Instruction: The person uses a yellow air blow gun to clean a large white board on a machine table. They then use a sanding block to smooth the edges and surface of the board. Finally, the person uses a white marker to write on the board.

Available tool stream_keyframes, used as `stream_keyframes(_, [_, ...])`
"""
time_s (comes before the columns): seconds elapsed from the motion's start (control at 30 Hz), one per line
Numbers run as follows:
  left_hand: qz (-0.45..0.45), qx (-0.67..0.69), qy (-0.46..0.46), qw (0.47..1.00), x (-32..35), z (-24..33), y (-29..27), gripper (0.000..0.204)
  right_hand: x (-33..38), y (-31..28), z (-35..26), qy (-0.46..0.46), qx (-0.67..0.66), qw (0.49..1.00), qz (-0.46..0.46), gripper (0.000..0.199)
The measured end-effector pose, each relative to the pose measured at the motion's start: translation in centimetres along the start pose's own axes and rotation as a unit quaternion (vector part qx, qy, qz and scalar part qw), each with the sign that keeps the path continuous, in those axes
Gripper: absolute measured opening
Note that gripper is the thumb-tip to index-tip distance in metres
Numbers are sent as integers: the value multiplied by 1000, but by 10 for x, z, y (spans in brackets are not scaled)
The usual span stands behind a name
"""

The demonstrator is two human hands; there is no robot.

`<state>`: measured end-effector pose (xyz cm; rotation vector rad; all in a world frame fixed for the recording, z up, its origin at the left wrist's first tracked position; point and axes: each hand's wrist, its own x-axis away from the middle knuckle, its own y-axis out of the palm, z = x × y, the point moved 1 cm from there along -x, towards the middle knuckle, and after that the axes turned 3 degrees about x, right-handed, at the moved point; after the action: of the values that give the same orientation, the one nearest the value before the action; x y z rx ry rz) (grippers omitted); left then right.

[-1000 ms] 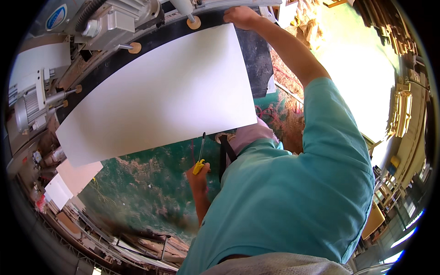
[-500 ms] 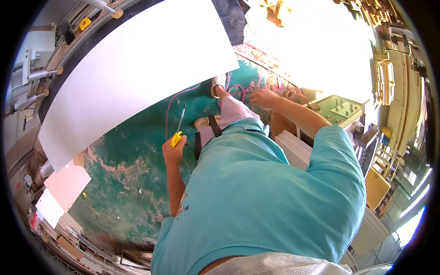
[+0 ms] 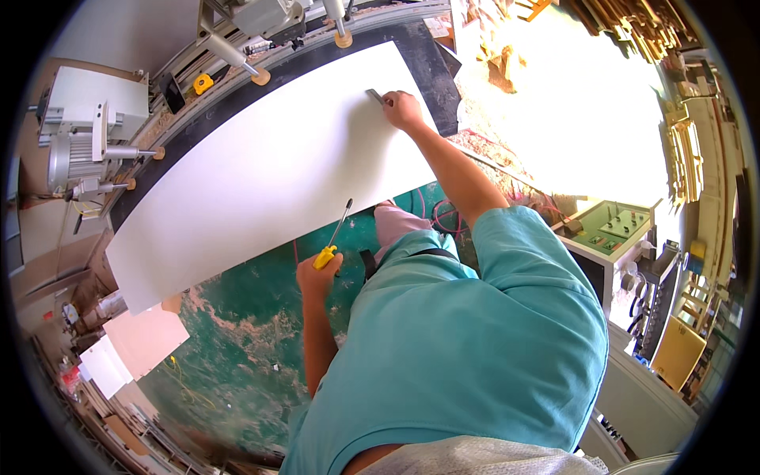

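A yellow-handled screwdriver is gripped in my left hand, its metal shank tilted up toward the board's near edge. The large white board lies flat across the black machine bed. Over the board's right part, my right hand reaches out, fingers closed on a small flat grey strip. That strip is at the board's surface; whether it touches cannot be seen, and its exact kind is unclear.
Clamp arms with round pads and a motor stand along the far side. A yellow tape measure lies near a dark phone-like slab. At right is a control box. Pink hose runs over the dusty green floor.
My right hand has moved from near my legs to over the board, where the grey strip now shows. The view has shifted, and my left hand still holds the screwdriver, now nearer the board.
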<state>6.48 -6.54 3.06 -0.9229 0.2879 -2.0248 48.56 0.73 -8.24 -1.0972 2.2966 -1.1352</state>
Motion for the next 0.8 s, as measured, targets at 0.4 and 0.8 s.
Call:
stream_keyframes(0.4, [18, 162, -134, 978, -35, -27, -67, 31, -139, 13, -2, -17, 163, 982, 95, 37])
stream_keyframes(0.8, [52, 224, -133, 964, -23, -149, -191, 25, -109, 168, -178, -45, 162, 975, 144, 36])
